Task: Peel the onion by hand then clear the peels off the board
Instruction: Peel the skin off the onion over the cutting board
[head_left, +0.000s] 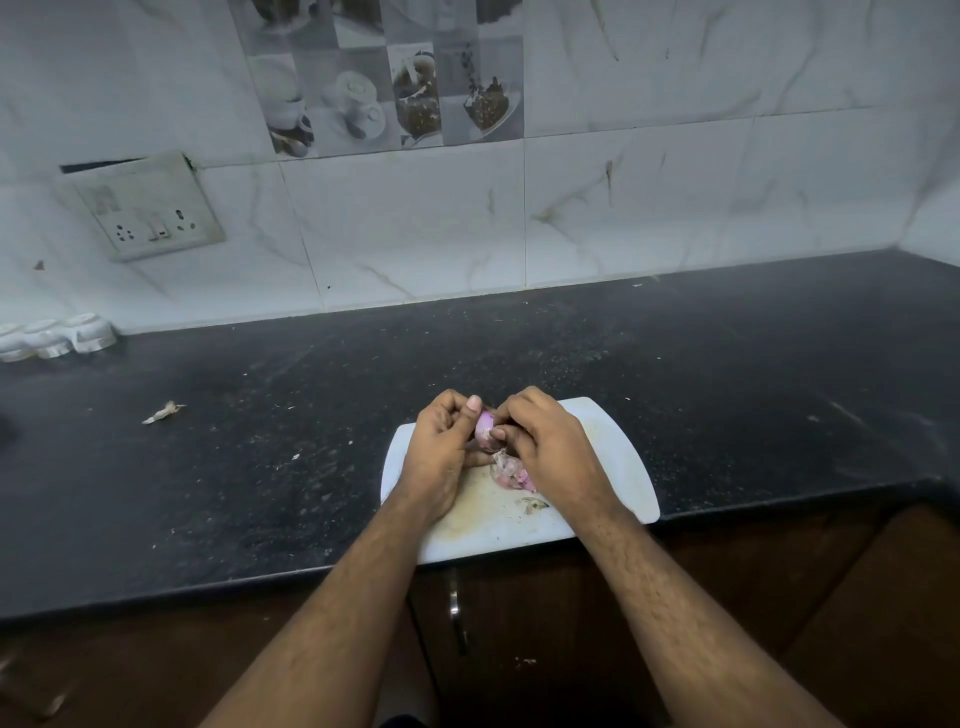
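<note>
Small pink onion (484, 430) above the white board (618, 457), papery peels (511, 473) on it

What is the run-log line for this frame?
peeling | left hand, right hand grip onion | peels on board

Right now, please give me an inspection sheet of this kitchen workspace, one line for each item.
Surface: dark speckled counter, dusted with crumbs.
Job's things: small purple onion held above the stained white cutting board; peels lie on the board.
Clutter: stray peel scrap on the counter at the left.
Hands: left hand grips the onion; right hand pinches its skin.
Cables: nothing seen.
Surroundings: tiled wall, loose switch plate, white containers, cabinet handle.
</note>
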